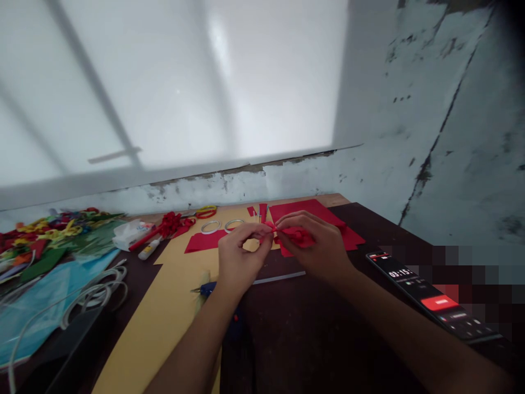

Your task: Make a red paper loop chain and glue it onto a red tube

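Note:
Over the dark table, both hands meet at a small folded red strip (274,227), paper or ribbon, I cannot tell which. My left hand (243,253) pinches its left side between thumb and fingertips. Just to the right, my right hand (318,241) is closed on the same piece, and red folds show under its fingers. A blue glue gun (208,288) lies below my left wrist, partly hidden by the forearm. One long pale thin strip (281,277) rests on the table beneath the hands. Behind them spread flat red sheets (311,210).
Yellow-brown paper (164,306) runs along the left. On and beside it are two silver rings (211,227), scissors (205,211), a red bow (170,225) and a glue bottle (149,249). Far left lie colourful scraps (45,235) and a white cable (96,290). A phone (426,293) lies right.

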Demonstrator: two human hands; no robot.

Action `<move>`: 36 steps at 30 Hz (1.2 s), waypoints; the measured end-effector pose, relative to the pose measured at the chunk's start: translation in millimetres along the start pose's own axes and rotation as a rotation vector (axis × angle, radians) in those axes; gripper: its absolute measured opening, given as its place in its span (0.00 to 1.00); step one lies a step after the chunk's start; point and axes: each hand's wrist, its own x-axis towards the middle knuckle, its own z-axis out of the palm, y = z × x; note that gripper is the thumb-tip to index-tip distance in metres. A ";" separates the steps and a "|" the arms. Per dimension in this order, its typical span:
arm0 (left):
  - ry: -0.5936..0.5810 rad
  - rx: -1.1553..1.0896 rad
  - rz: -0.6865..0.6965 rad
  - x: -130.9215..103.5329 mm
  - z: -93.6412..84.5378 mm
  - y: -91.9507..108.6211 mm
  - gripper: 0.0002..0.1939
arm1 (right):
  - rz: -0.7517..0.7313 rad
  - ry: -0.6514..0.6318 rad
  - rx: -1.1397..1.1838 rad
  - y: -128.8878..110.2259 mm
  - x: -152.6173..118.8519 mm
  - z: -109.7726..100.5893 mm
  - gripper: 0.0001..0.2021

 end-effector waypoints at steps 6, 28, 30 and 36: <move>0.007 -0.064 0.028 -0.6 -1.6 0.6 0.04 | 0.071 -0.006 0.081 0.9 1.2 0.0 0.09; -0.041 -0.216 -0.092 -0.1 0.5 1.8 0.03 | 0.410 -0.094 0.473 9.9 -2.9 5.8 0.04; -0.025 -0.238 -0.117 -0.3 1.6 2.2 0.03 | 0.427 -0.097 0.525 9.0 -3.2 6.4 0.04; -0.001 -0.326 -0.129 0.5 2.6 3.9 0.04 | 0.430 -0.087 0.586 5.3 -4.3 7.4 0.04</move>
